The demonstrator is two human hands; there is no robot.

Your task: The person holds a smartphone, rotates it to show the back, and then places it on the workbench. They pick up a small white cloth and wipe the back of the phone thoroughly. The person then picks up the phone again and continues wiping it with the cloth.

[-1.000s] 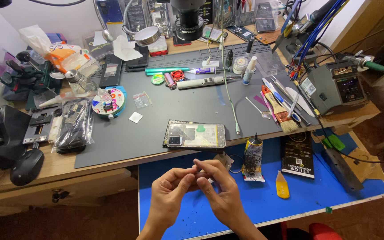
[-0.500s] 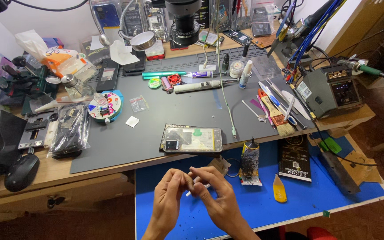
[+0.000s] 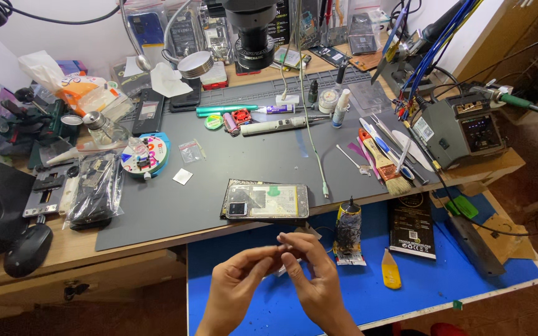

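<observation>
Hands: left hand (image 3: 235,289) and right hand (image 3: 316,280) are brought together over the blue mat (image 3: 418,280), fingertips meeting at the centre.
Held thing: a tiny pale part (image 3: 283,269) sits pinched between the fingertips of both hands; it is too small to tell what it is.
Grip: each hand's thumb and forefinger are closed on that part, the other fingers loosely curled.
Opened phone: lies flat (image 3: 268,201) at the front edge of the grey work mat (image 3: 219,162), just beyond the hands, its inside facing up.
Glue bottle: a dark, smeared bottle (image 3: 348,229) stands on the blue mat just right of the right hand.
Yellow pry tool: lies (image 3: 391,272) on the blue mat, right of the bottle.
Black packet: flat (image 3: 412,227) on the blue mat, beside the bottle.
Brush: wooden-handled (image 3: 386,167), on the right part of the grey mat among tweezers and picks.
Soldering station: grey box (image 3: 462,129) at the right end of the bench.
Microscope: black head (image 3: 255,28) hangs above the back of the grey mat.
Round parts tray: blue-rimmed (image 3: 146,155), on the left of the grey mat.
Computer mouse: black (image 3: 27,249), on the wooden bench at far left.
</observation>
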